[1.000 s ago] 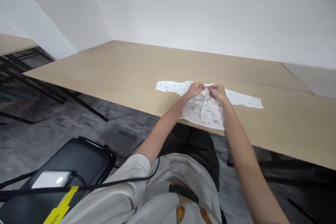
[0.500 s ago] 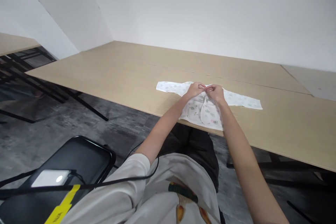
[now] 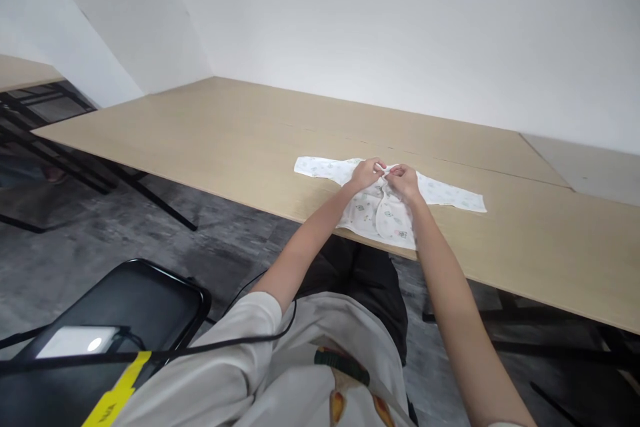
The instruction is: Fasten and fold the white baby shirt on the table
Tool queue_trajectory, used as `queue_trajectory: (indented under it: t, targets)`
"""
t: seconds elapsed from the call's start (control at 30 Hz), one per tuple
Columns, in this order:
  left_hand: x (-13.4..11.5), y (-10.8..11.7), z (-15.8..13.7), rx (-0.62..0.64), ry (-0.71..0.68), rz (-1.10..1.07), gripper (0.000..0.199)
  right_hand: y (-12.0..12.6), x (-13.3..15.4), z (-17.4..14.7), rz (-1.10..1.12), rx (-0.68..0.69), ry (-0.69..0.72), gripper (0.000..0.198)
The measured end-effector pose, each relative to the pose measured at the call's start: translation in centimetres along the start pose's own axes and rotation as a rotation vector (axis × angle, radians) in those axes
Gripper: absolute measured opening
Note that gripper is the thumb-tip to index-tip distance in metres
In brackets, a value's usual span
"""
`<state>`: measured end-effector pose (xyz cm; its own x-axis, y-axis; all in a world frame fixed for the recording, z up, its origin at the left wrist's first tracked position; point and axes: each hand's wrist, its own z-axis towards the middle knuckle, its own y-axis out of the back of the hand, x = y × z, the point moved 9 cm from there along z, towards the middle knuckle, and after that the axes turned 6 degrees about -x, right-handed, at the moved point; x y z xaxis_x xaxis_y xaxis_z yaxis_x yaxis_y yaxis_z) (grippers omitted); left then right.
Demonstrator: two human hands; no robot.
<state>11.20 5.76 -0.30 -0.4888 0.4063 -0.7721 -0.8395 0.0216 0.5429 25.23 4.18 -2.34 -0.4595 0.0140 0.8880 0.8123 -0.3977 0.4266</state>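
Long pale wooden table running across mid-frame, seam visible at right; small white printed baby garment spread flat near its front edge, centre-right.

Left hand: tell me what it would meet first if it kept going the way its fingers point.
The left hand points rightward across the baby shirt toward the right hand. Their fingertips nearly meet at the neckline, so it would likely meet the right hand's fingers first, though depth is unclear.
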Motion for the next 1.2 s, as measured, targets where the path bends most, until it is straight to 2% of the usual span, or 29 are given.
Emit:
queue_trajectory:
  t: [0.17,0.33,0.53,0.63,0.77,0.83,0.97,1.07,1.2]
  targets:
    - [0.1,0.1,-0.3,-0.008,-0.01,0.032,0.023,0.0,-0.6,0.2,0.005,0.001,-0.069,0.019]
    - [0.7,-0.2,-0.3,0.008,-0.003,0.177,0.026,0.5,-0.9,0.1,0.038,-0.003,-0.102,0.017]
    - [0.6,-0.7,0.0,0.029,-0.048,0.224,0.031,-0.1,1.1,-0.5,-0.21,0.048,0.106,0.019]
    - [0.4,-0.6,0.0,0.033,-0.052,0.294,0.026,-0.5,2.0,-0.8,-0.337,0.049,0.211,0.018]
    - [0.4,0.2,-0.1,0.027,0.003,0.438,0.019,-0.6,3.0,-1.2,-0.447,0.058,0.266,0.017]
    - [0.4,0.5,-0.3,0.064,0.037,0.433,0.022,-0.4,3.6,-1.4,-0.473,0.082,0.256,0.017]
    - [0.5,-0.2,-1.2,0.226,0.065,0.257,0.022,-0.1,3.8,-2.3,-0.527,0.231,0.174,0.036]
    - [0.3,-0.9,-1.6,0.292,0.011,0.132,0.02,0.0,2.6,-3.2,-0.497,0.376,0.051,0.039]
    - [0.0,-1.9,-1.8,0.352,-0.085,0.015,0.026,-0.1,1.3,-4.3,-0.331,0.508,-0.057,0.031]
